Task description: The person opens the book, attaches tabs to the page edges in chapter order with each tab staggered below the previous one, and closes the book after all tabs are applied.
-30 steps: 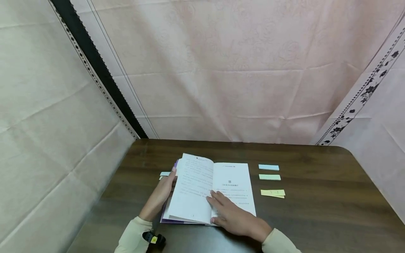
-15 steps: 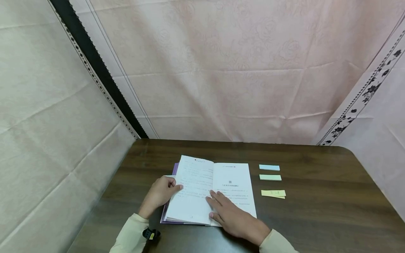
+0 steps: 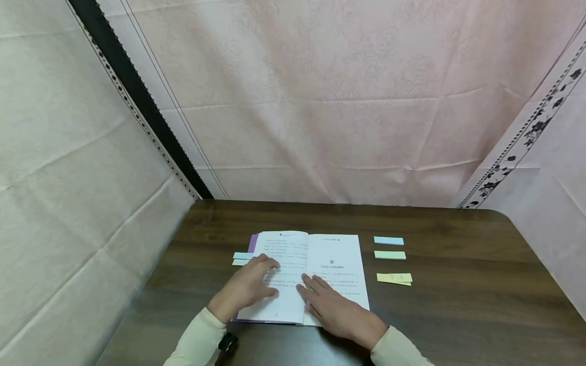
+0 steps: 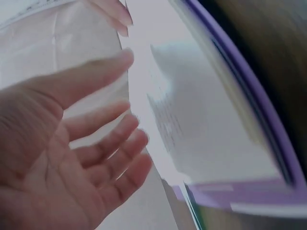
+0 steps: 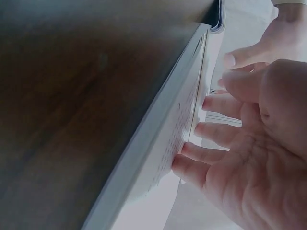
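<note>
An open book [image 3: 336,254] with printed white pages and a purple cover lies on the brown table. My left hand [image 3: 249,284] is over the left page, thumb and fingers spread apart with nothing between them; the left wrist view shows this left hand [image 4: 72,143] with its fingers loosely bent beside the page. My right hand [image 3: 336,310] rests on the lower right page near the spine. In the right wrist view, the fingertips of the right hand [image 5: 240,153] touch the page. Blue and green sticky tabs [image 3: 242,256] stick out past the book's left edge.
Right of the book, a blue sticky strip [image 3: 388,240], a green strip [image 3: 390,255] and yellow strips [image 3: 394,278] lie on the table [image 3: 458,284]. A pale cloth [image 3: 348,127] hangs behind the table's far edge.
My left hand let go of the left page's outer edge and moved right over that page. The raised left page now lies flatter, and the side tabs show again. My right hand stayed put.
</note>
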A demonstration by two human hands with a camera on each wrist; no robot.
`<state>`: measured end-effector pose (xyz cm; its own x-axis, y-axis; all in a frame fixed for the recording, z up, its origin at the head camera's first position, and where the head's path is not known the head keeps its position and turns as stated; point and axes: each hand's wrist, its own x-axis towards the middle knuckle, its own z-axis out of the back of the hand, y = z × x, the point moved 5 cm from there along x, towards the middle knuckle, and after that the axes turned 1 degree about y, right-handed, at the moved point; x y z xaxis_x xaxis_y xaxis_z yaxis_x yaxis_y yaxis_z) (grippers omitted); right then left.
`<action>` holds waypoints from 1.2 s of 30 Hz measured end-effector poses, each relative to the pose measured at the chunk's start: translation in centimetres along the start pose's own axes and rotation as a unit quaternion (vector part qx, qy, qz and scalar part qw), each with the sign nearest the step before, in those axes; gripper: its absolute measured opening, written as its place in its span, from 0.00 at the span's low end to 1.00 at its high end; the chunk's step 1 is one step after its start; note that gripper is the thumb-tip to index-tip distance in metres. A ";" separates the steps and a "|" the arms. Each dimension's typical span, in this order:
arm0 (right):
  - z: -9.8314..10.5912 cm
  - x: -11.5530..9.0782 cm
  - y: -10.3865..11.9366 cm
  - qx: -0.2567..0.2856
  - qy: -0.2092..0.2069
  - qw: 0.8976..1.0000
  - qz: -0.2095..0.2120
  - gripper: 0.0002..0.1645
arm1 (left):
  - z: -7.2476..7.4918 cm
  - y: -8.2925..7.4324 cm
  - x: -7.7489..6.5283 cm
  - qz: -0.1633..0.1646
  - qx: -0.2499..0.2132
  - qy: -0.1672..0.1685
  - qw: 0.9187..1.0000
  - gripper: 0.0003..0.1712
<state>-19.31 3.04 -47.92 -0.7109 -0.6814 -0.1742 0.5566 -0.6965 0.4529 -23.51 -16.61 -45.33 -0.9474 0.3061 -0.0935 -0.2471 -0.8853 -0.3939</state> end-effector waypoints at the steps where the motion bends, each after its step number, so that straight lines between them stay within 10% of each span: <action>1: 0.0 0.0 0.0 0.001 0.001 1.000 0.000 0.30 | -0.2 -0.2 0.0 -0.010 0.000 0.016 1.000 0.32; 16: -0.1 0.0 0.1 0.003 0.007 1.000 -0.012 0.34 | -1.9 -1.4 1.1 -0.043 0.160 0.083 0.983 0.35; 36: 1.3 -2.1 -2.1 0.058 -0.020 0.998 0.019 0.35 | -1.9 -1.7 0.6 -0.021 0.152 0.086 0.984 0.39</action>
<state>-19.55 6.20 -47.42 -0.7084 -0.6952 -0.1215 0.5307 -0.6382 0.5577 -23.30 -14.28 -46.42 -0.8932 0.3757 -0.2471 -0.3591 -0.9267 -0.1109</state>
